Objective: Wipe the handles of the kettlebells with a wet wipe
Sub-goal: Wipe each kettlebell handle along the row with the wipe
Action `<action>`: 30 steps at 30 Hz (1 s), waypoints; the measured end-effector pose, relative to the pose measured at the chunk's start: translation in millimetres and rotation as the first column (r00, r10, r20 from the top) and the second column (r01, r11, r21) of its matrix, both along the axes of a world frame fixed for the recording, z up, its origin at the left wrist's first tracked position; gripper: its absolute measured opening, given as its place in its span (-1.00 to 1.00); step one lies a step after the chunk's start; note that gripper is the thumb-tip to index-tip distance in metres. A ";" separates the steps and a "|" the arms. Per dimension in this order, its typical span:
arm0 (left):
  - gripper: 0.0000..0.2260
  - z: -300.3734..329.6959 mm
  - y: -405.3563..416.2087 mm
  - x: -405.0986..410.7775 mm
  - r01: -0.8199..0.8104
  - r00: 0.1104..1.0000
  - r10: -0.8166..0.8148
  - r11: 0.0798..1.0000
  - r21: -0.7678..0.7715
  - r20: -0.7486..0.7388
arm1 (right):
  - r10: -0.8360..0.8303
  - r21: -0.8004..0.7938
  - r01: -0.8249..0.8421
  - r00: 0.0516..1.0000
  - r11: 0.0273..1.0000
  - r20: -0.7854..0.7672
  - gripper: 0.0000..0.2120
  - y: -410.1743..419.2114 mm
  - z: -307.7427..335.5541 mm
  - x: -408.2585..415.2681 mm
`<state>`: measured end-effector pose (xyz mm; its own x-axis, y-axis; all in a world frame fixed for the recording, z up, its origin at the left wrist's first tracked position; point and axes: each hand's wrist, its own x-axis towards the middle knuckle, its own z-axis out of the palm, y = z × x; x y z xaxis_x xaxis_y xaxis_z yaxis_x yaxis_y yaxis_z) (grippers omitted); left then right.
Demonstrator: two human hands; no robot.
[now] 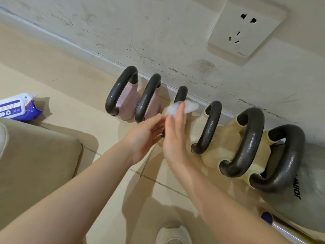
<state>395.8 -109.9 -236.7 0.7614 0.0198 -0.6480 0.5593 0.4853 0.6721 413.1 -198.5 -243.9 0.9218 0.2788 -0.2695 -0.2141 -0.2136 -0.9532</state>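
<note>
Several kettlebells with dark grey handles stand in a row along the wall. Two at the left are pink [126, 104], the middle ones cream [216, 150], and the right one grey [295, 199]. My right hand [174, 134] holds a crumpled white wet wipe [182, 106] against the third kettlebell's handle [181, 94], hiding most of that handle. My left hand [146, 136] is just left of it, with fingertips touching the wipe's left edge. The other handles are bare and glossy.
A blue and white wet wipe pack [17, 107] lies on the floor at the left. A beige cushioned seat [35, 155] fills the left foreground. A wall socket [244, 30] sits above the kettlebells. A white shoe [173, 235] is at the bottom.
</note>
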 end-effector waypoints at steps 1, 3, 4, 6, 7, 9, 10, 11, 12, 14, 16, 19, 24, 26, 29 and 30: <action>-0.75 2.7 -1.0 -0.7 0.024 1.000 -0.024 1.000 -0.010 0.016 | 0.041 -0.048 -0.037 0.996 0.998 0.082 -0.44 -1.8 -4.0 -13.9; -0.83 7.6 -5.0 0.6 0.022 1.000 -0.022 1.000 -0.021 0.008 | 0.141 -0.192 -0.104 0.972 0.976 0.190 -0.41 -10.0 -14.8 -34.5; -0.84 9.2 -6.8 1.0 -0.028 0.999 0.027 0.999 -0.032 -0.032 | 0.186 -0.271 -0.127 0.961 0.954 0.204 -0.40 -14.9 -19.2 -40.8; -0.79 11.2 -8.2 1.9 -0.098 0.993 0.096 0.995 -0.035 -0.071 | 0.242 -0.381 -0.153 0.950 0.912 0.198 -0.37 -21.7 -26.4 -52.2; -0.73 12.1 -8.2 2.2 -0.091 0.993 0.089 0.995 -0.034 -0.073 | 0.253 -0.407 -0.159 0.949 0.900 0.188 -0.36 -22.7 -30.4 -58.8; -0.66 12.3 -8.6 1.5 -0.076 0.995 0.074 0.997 -0.031 -0.073 | 0.236 -0.374 -0.178 0.965 0.910 0.118 -0.37 -20.6 -37.0 -73.5; -0.66 12.1 -8.3 0.8 -0.071 0.994 0.070 0.997 -0.016 -0.079 | 0.202 -0.313 -0.177 0.978 0.933 0.049 -0.37 -17.6 -39.5 -80.1; -0.66 12.1 -7.5 0.6 -0.065 0.994 0.065 0.998 0.010 -0.085 | 0.156 -0.248 -0.159 0.987 0.956 -0.033 -0.37 -13.5 -41.6 -83.7; -0.67 12.6 -6.9 0.4 -0.056 0.994 0.060 0.998 0.042 -0.090 | 0.105 -0.196 -0.125 0.989 0.973 -0.105 -0.37 -8.7 -41.9 -83.5; -0.66 14.9 -5.6 -0.5 -0.031 0.995 0.040 0.995 0.094 -0.097 | -0.001 -0.091 -0.015 0.985 0.996 -0.172 -0.34 -0.2 -37.9 -75.0; -0.64 16.1 -4.3 -1.7 -0.014 0.995 0.024 0.994 0.106 -0.097 | -0.072 0.023 0.078 0.978 0.997 -0.195 -0.32 1.3 -32.6 -62.1; -0.62 16.2 -4.3 -5.2 -0.001 0.996 0.010 0.995 0.098 -0.086 | -0.054 0.143 0.087 0.975 0.986 -0.215 -0.27 -3.8 -24.6 -56.2; -0.55 15.0 -1.2 -5.8 -0.009 0.997 0.012 0.999 0.036 -0.076 | 0.063 -0.135 -0.044 0.989 0.990 0.135 -0.37 -6.8 -12.4 -53.3; -0.48 12.1 2.2 -4.9 0.024 0.998 -0.025 1.000 -0.020 -0.052 | 0.182 -0.405 -0.040 0.930 0.914 0.319 -0.44 -10.3 -10.7 -32.9; -0.42 10.9 4.7 -4.8 0.045 0.998 -0.046 0.998 -0.042 -0.033 | 0.464 -0.697 -0.103 0.812 0.710 0.353 -0.46 -15.6 -3.0 -5.2; -0.42 11.1 4.7 -4.5 0.036 0.999 -0.038 0.998 -0.045 -0.036 | 0.536 -0.750 -0.132 0.778 0.648 0.327 -0.49 -18.8 -2.0 0.8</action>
